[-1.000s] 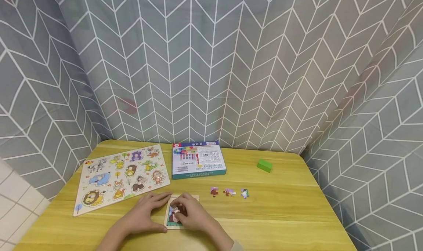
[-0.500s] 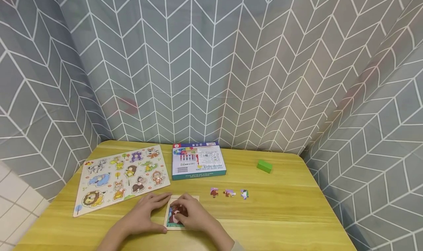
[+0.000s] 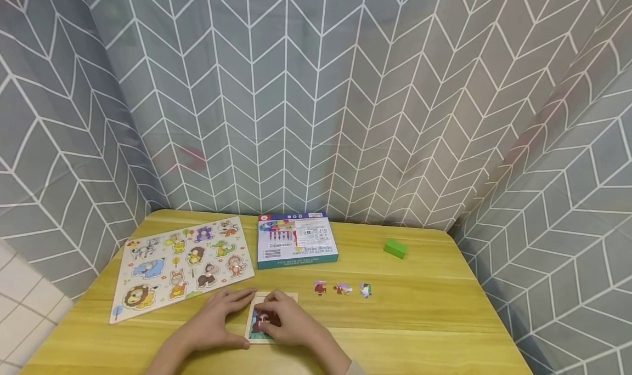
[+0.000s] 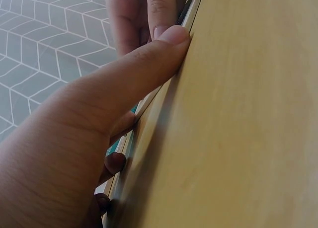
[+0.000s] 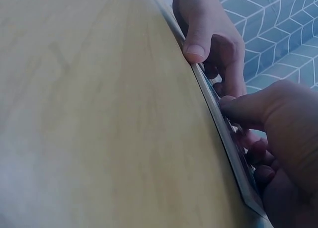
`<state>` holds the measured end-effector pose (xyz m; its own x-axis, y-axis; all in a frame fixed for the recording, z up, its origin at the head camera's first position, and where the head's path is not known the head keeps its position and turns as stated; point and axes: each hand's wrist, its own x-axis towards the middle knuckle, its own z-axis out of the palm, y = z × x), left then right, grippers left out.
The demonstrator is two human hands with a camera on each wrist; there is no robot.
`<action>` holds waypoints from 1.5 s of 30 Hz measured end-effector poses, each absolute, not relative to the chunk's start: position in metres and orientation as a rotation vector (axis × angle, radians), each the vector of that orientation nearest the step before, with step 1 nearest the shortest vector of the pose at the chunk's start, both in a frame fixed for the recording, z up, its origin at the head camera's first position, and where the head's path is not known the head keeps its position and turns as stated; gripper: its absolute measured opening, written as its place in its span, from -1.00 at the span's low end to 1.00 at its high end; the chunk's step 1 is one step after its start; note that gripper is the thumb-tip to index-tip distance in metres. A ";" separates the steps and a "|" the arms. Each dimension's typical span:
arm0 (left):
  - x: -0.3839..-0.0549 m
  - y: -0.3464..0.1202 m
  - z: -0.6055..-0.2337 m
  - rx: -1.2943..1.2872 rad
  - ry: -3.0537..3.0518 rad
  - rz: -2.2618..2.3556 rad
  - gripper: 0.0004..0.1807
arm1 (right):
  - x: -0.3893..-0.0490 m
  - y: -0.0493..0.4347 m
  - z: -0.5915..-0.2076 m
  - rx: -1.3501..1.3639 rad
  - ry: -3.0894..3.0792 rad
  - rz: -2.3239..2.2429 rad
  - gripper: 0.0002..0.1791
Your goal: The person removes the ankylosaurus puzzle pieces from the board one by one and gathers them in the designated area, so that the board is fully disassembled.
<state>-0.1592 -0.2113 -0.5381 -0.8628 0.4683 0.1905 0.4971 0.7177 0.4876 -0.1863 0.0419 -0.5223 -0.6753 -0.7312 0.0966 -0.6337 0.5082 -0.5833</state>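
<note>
In the head view a small jigsaw puzzle tray with a pale wooden rim lies near the table's front. Brown, blue and green picture pieces show inside it. My left hand holds the tray's left side, thumb at the near corner and fingers at the far one. In the left wrist view its thumb presses on the rim. Over the picture, my right hand has thumb and fingers curled at a brown puzzle piece, largely hidden by the fingers. The right wrist view shows these fingertips low inside the tray.
Three loose puzzle pieces lie in a row right of the tray. Behind stands a flat cardboard box, with an animal peg board to its left. A green block sits farther right. A patterned curtain surrounds the table.
My right fingers have shifted slightly within the tray, and the brown piece under them has moved, with a pale patch now showing by the thumb. The left hand has stayed put.
</note>
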 end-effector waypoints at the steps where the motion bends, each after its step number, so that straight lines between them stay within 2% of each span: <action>1: -0.159 -0.211 -0.538 -0.804 -2.863 -0.837 0.16 | -0.186 0.042 -0.522 -1.190 2.585 -0.884 -0.56; 18: -0.159 -0.212 -0.539 -0.799 -2.879 -0.832 0.16 | -0.185 0.042 -0.524 -1.143 2.598 -0.947 -0.64; 33: -0.161 -0.214 -0.536 -0.802 -2.885 -0.841 0.17 | -0.184 0.042 -0.511 -1.137 2.607 -0.975 -0.70; 39: -0.161 -0.214 -0.537 -0.786 -2.884 -0.833 0.18 | -0.188 0.057 -0.499 -1.029 2.607 -1.097 -0.68; 45: -0.161 -0.212 -0.541 -0.787 -2.882 -0.842 0.18 | -0.195 0.089 -0.492 -1.034 2.647 -1.161 -0.71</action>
